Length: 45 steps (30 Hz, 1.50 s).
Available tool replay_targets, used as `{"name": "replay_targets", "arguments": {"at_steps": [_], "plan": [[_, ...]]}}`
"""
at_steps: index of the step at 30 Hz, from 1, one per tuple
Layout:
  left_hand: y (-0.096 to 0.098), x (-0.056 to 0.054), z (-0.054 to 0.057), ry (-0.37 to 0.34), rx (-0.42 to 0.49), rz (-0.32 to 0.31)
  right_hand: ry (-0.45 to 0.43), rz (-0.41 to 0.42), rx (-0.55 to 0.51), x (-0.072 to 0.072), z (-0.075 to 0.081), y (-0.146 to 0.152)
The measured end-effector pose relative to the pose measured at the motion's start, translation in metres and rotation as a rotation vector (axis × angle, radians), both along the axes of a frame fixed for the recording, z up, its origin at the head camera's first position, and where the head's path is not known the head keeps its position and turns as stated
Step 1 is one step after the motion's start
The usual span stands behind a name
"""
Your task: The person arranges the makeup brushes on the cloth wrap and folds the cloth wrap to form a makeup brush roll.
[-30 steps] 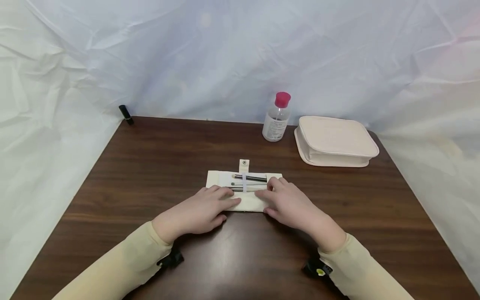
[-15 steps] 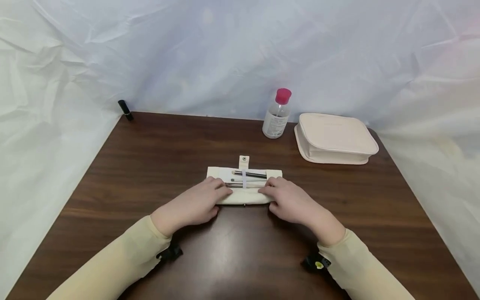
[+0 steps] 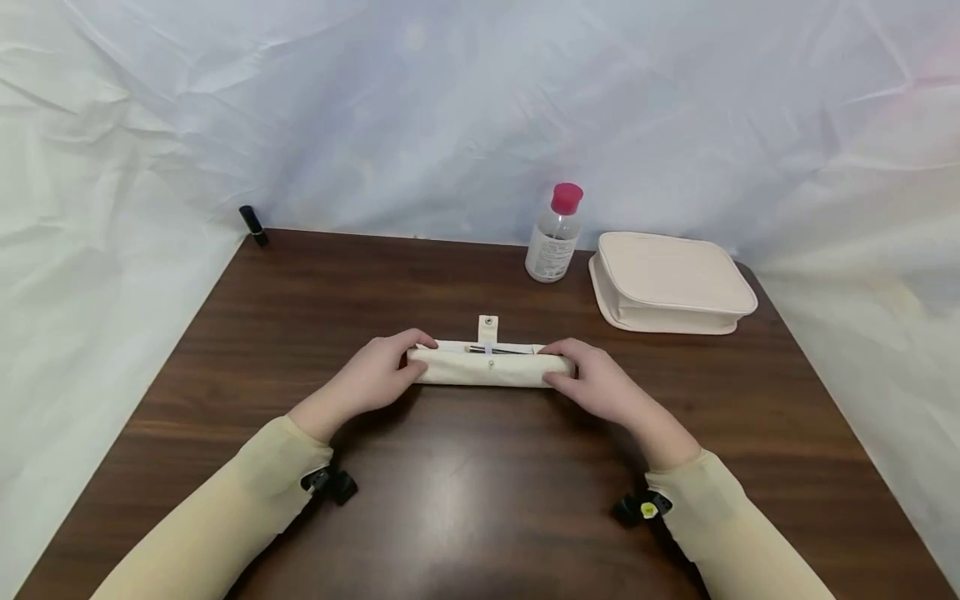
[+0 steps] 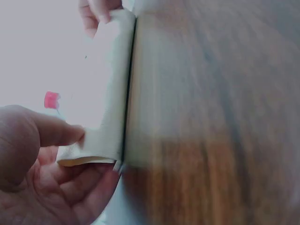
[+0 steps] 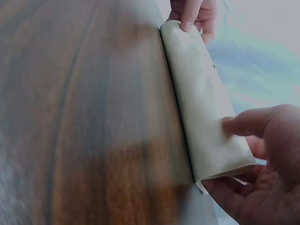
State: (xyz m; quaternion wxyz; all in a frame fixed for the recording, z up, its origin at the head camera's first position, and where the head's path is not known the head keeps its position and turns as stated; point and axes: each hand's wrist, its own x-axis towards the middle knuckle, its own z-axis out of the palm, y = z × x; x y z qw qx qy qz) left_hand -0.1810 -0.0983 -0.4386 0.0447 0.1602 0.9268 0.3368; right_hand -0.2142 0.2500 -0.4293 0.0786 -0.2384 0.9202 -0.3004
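A cream fabric brush roll (image 3: pixel 457 368), partly rolled up, lies on the dark wooden table with its roll toward me. Behind the roll a strip of flat fabric shows, with a dark-handled brush (image 3: pixel 502 351) under a pale band. A strap with a metal snap (image 3: pixel 488 322) points away from me. My left hand (image 3: pixel 373 373) grips the left end, its thumb on the near side. At the right end my right hand (image 3: pixel 600 382) holds the roll the same way. In the left wrist view, fingers curl beneath the rolled fabric (image 4: pixel 105 108); the right wrist view matches.
A clear bottle with a red cap (image 3: pixel 552 237) stands at the back. To its right sits a pale pink zip case (image 3: pixel 671 279). A black lipstick-like tube (image 3: pixel 253 225) is at the far left corner. White sheeting hangs behind the table.
The near part of the brush roll has been turned over away from me, covering most of the brushes. Both hands have moved outward and forward to its ends.
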Motion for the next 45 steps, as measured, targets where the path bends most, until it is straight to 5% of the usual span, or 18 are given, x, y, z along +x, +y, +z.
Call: {"name": "replay_targets", "arguments": {"at_steps": [5, 12, 15, 23, 27, 30, 35, 40, 45], "plan": [[-0.001, -0.005, -0.001, -0.029, 0.038, 0.027, -0.043, -0.065, -0.005, -0.001, -0.001, 0.003], [-0.001, -0.003, 0.003, -0.115, -0.032, -0.004, -0.3, -0.022, -0.021, -0.001, 0.005, 0.006], [0.001, -0.001, 0.003, -0.11, -0.06, -0.02, -0.342, -0.034, -0.018, -0.001, 0.005, 0.007], [0.01, 0.007, 0.005, -0.009, -0.153, -0.028, -0.332, -0.083, -0.003, 0.002, 0.005, 0.004], [0.018, 0.012, 0.008, 0.164, -0.154, -0.038, -0.172, -0.062, 0.066, 0.006, 0.005, -0.002], [0.026, 0.012, 0.013, 0.226, -0.112, -0.099, -0.012, -0.053, 0.143, 0.01, 0.011, -0.011], [0.04, 0.0, 0.008, 0.097, -0.108, -0.244, 0.083, 0.031, 0.186, 0.014, 0.019, -0.035], [0.044, -0.009, 0.0, 0.021, -0.118, -0.231, 0.031, 0.128, 0.12, 0.005, 0.013, -0.061], [0.053, -0.014, 0.001, -0.011, -0.092, -0.222, -0.14, 0.066, 0.117, -0.001, 0.012, -0.066]]}}
